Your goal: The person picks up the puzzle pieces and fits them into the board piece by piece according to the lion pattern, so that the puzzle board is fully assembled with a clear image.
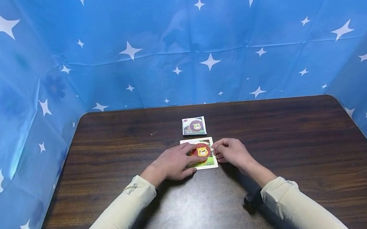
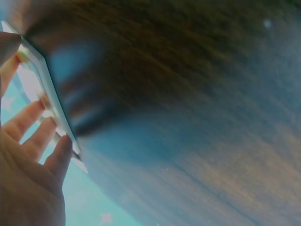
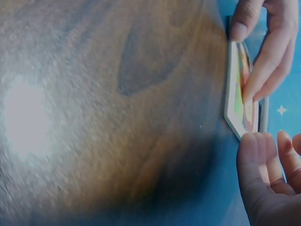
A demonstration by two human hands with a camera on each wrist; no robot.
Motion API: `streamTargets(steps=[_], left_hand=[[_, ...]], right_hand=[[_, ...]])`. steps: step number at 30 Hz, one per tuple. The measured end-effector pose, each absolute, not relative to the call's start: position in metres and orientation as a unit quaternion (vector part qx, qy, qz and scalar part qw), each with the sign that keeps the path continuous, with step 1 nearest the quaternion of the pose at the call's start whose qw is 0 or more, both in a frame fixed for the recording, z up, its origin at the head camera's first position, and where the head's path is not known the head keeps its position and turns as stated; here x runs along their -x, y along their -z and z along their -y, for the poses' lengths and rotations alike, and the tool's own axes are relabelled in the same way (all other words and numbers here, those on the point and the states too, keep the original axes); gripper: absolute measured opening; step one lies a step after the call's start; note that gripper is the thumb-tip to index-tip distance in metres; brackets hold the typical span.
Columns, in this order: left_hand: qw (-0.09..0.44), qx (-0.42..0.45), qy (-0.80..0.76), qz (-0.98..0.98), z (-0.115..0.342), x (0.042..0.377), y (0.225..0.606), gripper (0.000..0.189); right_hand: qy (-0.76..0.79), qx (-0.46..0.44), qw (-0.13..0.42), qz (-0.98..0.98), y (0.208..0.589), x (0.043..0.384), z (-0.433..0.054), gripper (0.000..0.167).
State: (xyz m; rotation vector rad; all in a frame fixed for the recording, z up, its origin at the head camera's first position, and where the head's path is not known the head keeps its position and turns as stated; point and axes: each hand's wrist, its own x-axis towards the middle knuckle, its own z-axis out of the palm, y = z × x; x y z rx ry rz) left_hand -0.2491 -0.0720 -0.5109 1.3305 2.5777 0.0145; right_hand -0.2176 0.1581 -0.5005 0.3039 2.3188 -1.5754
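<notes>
A small white-framed picture board, puzzle-like, lies on the table with a yellow lion face and reddish mane on it. My left hand lies over its left part, fingers spread and fairly straight, fingertips on the picture. In the left wrist view those fingers reach onto the board's face and edge. My right hand is at the right edge, thumb and fingertips close together on the border. From the right wrist, its thumb appears at the board's corner. The left hand hides part of the picture.
Just behind the board sits a matching lion picture card, slightly raised along its near edge. The dark wood table extends to both sides. A blue curtain with white stars closes off the back and sides.
</notes>
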Motion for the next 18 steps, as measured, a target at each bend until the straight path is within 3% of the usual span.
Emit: streamTargets(steps=[10,18], left_hand=[[0.13,-0.442,-0.022,-0.887,0.071,0.249,0.512,0.052],[0.068,-0.461,-0.039,-0.884,0.074,0.248,0.522,0.048]], right_hand=[[0.509,-0.089,0.128,-0.847,0.494,0.224,-0.17,0.027],[0.296,0.043,-0.007,-0.954,0.501,0.225,-0.181,0.023]])
